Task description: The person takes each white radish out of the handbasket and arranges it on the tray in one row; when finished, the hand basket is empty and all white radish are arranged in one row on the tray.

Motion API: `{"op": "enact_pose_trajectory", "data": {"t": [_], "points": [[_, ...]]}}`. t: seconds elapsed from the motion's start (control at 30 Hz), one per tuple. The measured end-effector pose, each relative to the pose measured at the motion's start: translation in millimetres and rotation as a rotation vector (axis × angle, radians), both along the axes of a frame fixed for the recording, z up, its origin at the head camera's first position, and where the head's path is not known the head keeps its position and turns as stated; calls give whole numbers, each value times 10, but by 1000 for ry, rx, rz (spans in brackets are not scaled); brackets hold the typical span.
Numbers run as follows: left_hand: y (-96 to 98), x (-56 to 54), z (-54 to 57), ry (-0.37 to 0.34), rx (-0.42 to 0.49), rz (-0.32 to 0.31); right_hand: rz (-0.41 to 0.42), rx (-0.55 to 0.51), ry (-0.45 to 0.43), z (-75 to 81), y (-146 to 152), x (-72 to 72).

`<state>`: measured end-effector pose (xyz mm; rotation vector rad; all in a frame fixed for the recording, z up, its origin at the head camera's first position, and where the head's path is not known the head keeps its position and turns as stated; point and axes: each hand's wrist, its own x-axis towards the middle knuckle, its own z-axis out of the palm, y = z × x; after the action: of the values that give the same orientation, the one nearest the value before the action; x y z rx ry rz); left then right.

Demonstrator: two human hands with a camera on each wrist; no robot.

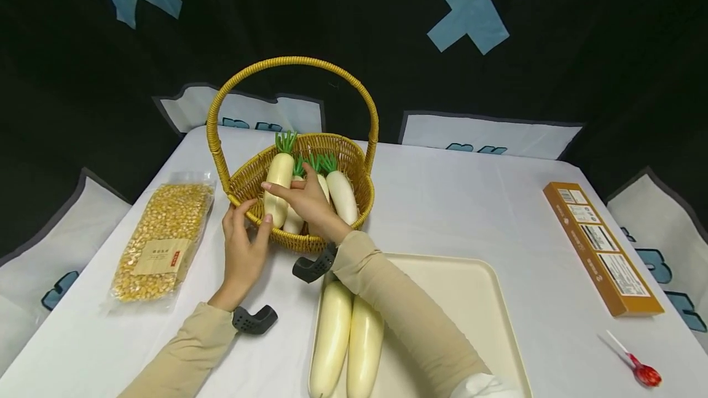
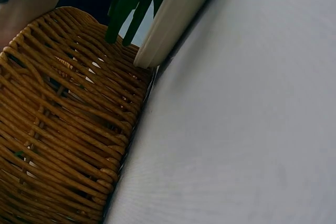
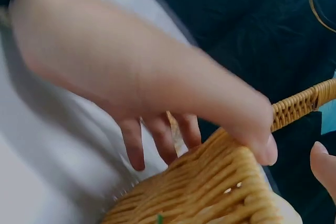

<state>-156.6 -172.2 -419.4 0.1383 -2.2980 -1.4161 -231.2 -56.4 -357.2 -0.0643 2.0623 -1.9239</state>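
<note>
A yellow wicker basket (image 1: 290, 239) with a tall hoop handle holds several white radishes (image 1: 341, 196) with green tops. My left hand (image 1: 243, 253) grips its front left rim; in the right wrist view the left thumb (image 3: 247, 124) lies over the rim, with fingers outside. Reaching in over the front edge, my right hand (image 1: 310, 201) is above the middle radishes, fingers spread and thumb by the leftmost radish (image 1: 279, 177). Only a thumb tip (image 3: 324, 166) of it shows in the right wrist view. Basket weave (image 2: 68, 124) fills the left of the left wrist view.
A cream tray (image 1: 453, 300) with two more radishes (image 1: 332, 343) lies under my right forearm. At the left lies a bag of corn kernels (image 1: 160, 220). An orange-brown box (image 1: 603, 247) and a red lollipop (image 1: 646, 374) are on the right.
</note>
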Motion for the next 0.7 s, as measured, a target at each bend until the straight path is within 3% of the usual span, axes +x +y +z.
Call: {"op": "enact_pose_trajectory", "data": {"t": [0.13, 0.33, 0.43, 0.6, 0.7], "points": [[5, 4, -9, 1, -3, -2, -49, 100, 84, -34, -17, 15], [2, 3, -6, 13, -10, 4, -74, 346, 277, -28, -37, 30], [0, 4, -4, 15, -9, 0, -75, 425, 316, -19, -42, 35], [1, 10, 3, 4, -14, 5, -73, 462, 331, -11, -39, 38], [3, 12, 2, -3, -13, 12, -73, 420, 305, -13, -30, 37]]}}
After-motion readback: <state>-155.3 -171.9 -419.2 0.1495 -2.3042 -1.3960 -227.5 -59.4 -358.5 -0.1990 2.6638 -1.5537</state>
